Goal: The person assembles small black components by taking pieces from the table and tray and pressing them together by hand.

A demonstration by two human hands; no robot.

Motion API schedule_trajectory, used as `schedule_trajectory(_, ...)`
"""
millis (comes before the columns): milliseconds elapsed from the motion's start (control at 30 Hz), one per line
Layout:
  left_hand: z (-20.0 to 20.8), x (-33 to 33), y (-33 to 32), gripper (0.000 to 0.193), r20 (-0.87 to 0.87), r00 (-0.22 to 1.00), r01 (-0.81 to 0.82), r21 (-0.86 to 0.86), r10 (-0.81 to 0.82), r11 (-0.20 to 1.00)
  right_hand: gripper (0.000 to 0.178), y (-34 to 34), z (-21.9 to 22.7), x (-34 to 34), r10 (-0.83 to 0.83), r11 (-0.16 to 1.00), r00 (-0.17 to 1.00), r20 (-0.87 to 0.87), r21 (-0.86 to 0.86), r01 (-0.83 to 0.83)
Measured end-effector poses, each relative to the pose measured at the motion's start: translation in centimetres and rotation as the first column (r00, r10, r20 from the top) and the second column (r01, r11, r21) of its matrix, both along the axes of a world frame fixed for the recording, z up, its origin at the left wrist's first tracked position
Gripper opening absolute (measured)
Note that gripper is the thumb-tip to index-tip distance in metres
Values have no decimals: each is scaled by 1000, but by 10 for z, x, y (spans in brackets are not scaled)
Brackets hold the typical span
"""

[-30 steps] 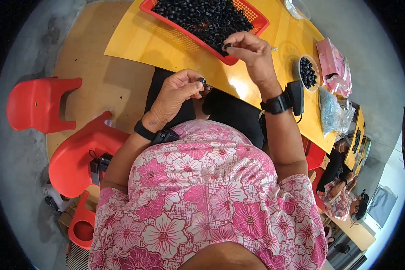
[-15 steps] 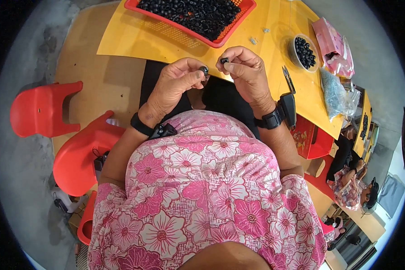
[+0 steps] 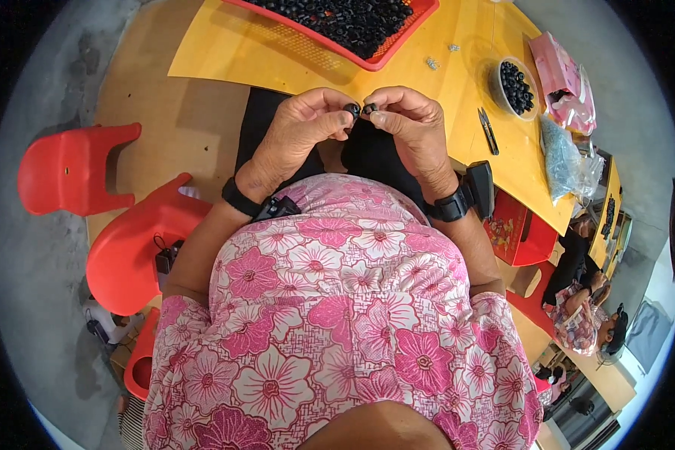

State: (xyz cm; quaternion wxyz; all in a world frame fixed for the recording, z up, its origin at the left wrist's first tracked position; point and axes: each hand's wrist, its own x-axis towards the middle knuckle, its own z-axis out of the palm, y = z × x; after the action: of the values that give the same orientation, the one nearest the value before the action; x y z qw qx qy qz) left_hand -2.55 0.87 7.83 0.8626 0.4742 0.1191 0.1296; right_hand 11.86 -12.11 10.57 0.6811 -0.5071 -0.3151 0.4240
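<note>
Between thumb and fingers, my left hand [image 3: 307, 127] pinches a small round black part [image 3: 352, 110]. My right hand [image 3: 412, 127] grips another small black piece [image 3: 369, 109] in the same way. The two pieces meet or nearly touch in front of me, just off the table's near edge; whether they are joined I cannot tell. Beyond my hands, a red perforated basket [image 3: 382, 60] holds a heap of small black parts [image 3: 337, 22]. To the right, a clear round tub [image 3: 496, 88] contains more black pieces.
On the yellow table [image 3: 442, 97] lie small snips [image 3: 487, 131], tiny clear bits [image 3: 432, 64], a pink bag [image 3: 559, 71] and a plastic bag of bluish-grey bits [image 3: 559, 154]. Red chairs [image 3: 75, 169] stand at left. Another person [image 3: 581, 315] sits at far right.
My hands have come together, bringing the two black pieces against or very near each other. The view has shifted slightly, so the basket and tub sit a little further right.
</note>
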Motion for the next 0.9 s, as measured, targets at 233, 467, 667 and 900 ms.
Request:
schedule_trajectory(233,2,-1,3,19,-12,1000,2,35,-1,999,16,5,-1,-1,-4,1000,998,59,-12,5)
schedule_trajectory(467,3,-1,4,18,-24,1000,10,60,-9,998,16,5,-1,1,0,1000,998,67,-29,2)
schedule_trajectory(667,1,1,4,19,-19,1000,21,63,-19,998,17,4,-1,2,12,1000,996,83,-16,-11)
schedule_trajectory(900,0,2,3,19,-29,999,22,92,-19,996,18,3,2,3,18,999,992,123,-37,-14)
